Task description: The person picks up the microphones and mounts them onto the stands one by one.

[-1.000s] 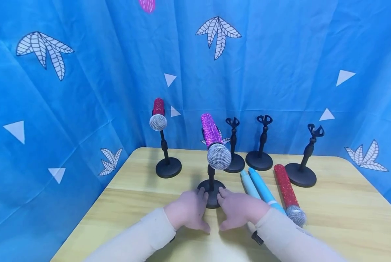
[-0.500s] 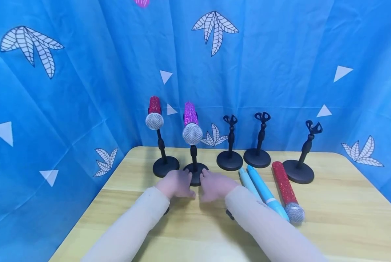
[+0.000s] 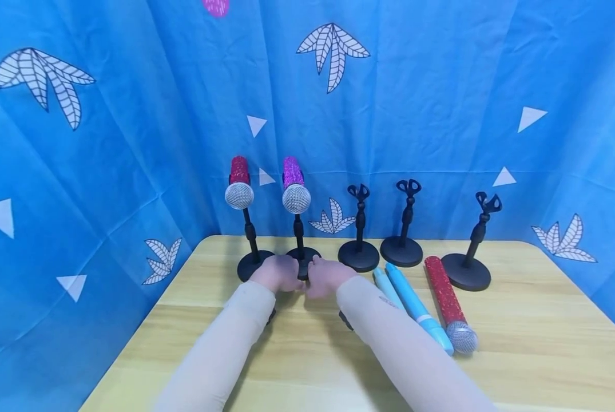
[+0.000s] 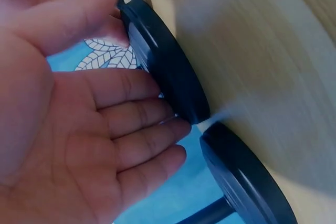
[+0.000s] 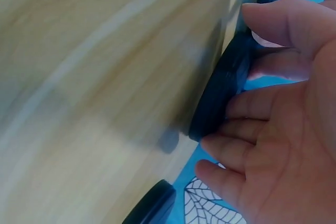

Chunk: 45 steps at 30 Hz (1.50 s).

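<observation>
left wrist: left fingers point(image 4: 126, 85) against stand base point(image 4: 170, 66)

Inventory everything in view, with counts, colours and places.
Curtain: one, blue, behind table
Table: one, pale wood, underneath
Empty stands: three, black, centre to right
Loaded stands: two, black, back left
Left microphone: one, red, leftmost stand
Second microphone: one, purple, next stand
Loose microphone: one, red, lying right
Sticks: two, blue, beside loose microphone
Left hand: one, bare, left of second microphone's stand
Right hand: one, bare, right of it
Sleeves: two, cream, forearms
Wrist pieces: two, dark, under wrists
</observation>
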Each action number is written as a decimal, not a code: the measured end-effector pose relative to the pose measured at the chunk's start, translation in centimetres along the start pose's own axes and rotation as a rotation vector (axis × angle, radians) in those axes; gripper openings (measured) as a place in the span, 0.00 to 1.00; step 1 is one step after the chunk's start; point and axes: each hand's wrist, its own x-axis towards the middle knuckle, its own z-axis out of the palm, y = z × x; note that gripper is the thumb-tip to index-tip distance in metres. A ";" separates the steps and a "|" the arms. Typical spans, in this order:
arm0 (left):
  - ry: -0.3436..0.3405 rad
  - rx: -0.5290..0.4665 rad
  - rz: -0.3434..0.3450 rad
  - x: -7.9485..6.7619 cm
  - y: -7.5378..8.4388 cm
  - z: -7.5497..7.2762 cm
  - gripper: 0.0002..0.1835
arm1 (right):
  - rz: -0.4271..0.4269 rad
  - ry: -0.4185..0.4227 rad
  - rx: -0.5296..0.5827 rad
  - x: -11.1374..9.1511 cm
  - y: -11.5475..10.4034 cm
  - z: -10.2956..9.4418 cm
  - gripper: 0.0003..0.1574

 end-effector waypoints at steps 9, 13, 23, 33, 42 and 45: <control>0.035 -0.088 -0.003 -0.6 -0.1 0.4 0.29 | -0.065 -0.047 0.168 -1.3 3.0 -0.8 0.48; 0.102 -0.127 -0.009 -0.6 -0.5 0.3 0.27 | -0.130 0.022 0.095 -3.5 5.6 -2.8 0.38; 0.290 -0.305 0.151 -0.3 1.1 -1.2 0.21 | -0.213 0.180 -0.079 -10.1 11.3 -3.3 0.21; 0.335 -0.461 0.161 2.8 4.6 -2.3 0.23 | -0.161 0.108 -0.120 -12.8 13.4 -0.4 0.26; 0.371 -0.569 0.175 4.9 6.7 -3.6 0.30 | -0.179 0.042 -0.167 -13.2 13.0 0.1 0.34; 0.372 -0.623 0.164 5.4 7.6 -4.0 0.31 | -0.181 0.030 -0.211 -13.1 12.8 0.8 0.36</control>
